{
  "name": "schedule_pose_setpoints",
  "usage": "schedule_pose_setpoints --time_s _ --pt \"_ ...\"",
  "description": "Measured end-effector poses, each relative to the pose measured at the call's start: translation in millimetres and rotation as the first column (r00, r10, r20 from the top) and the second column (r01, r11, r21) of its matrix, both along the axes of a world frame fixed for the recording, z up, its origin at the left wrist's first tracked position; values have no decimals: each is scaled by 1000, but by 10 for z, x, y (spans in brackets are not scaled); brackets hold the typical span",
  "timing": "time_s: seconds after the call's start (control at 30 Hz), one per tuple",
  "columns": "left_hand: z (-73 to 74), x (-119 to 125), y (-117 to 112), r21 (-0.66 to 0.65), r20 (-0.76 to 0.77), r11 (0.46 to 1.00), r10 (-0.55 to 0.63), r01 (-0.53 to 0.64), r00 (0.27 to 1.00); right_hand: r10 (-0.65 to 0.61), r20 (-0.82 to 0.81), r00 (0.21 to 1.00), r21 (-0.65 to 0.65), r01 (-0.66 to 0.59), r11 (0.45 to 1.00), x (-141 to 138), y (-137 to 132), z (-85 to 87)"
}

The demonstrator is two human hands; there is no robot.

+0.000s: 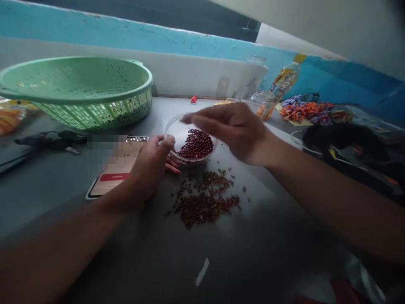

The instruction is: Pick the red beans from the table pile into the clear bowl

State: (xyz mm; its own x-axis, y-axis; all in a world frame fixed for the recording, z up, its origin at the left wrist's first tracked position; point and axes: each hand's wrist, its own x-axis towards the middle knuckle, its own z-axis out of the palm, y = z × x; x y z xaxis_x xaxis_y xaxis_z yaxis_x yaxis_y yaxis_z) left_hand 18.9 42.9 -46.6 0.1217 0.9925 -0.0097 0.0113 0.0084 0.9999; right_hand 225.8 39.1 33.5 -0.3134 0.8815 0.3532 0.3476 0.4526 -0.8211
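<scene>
2 hands at a clear bowl of dark red beans

The left hand (155,164) clasps the near-left side of a round clear plastic bowl (181,138), thumb against the rim and fingers curled around the wall below. The right hand (234,131) hangs above the bowl's far right side, its fingers drawn together and pointing left, thumb tucked close beneath; whether it pinches anything, I cannot tell.

The bowl sits on the grey worktop (145,261), with glossy dark red beans (196,145) gathered toward its right side. Just in front of it, a loose heap of duller, brownish beans (202,202) lies directly on the surface, a few strays around its edges. Nearer the camera is 1 short white strip (202,272).

Left of the bowl, partly behind the left wrist, lies a lit phone (122,164). Beyond it stands a large green slotted plastic basket (95,113). Behind the bowl, near the wall, is 1 small red object (193,99). To the right, past the right hand, a yellow-capped bottle (286,78) leans in view near a bundle of orange and purple strands (303,110).
</scene>
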Motion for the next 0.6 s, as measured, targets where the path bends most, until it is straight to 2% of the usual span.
schedule_pose_setpoints --time_s 0.07,0.13,0.2,0.27,0.37,0.47,0.6 --pt "2 24 -16 2 59 996 85 -85 995 -92 -19 996 153 94 984 186 85 -89" --pt "14 48 -27 11 108 988 154 -157 982 -162 22 986 214 154 965 402 222 -263" --pt "37 67 -33 26 145 978 203 -209 968 -156 271 950 145 120 982 576 393 -489" --pt "66 77 -36 23 181 968 242 -250 953 -98 476 874 39 91 995 662 550 -710" --pt "111 77 -38 -15 227 957 284 -288 932 23 623 782 -48 9 999 638 661 -927" --pt "152 71 -39 -28 247 952 303 -306 920 125 679 724 -41 -133 990 548 558 -967" --pt "208 73 -37 -40 249 947 318 -318 915 291 674 679 -69 -334 940 476 196 -865"
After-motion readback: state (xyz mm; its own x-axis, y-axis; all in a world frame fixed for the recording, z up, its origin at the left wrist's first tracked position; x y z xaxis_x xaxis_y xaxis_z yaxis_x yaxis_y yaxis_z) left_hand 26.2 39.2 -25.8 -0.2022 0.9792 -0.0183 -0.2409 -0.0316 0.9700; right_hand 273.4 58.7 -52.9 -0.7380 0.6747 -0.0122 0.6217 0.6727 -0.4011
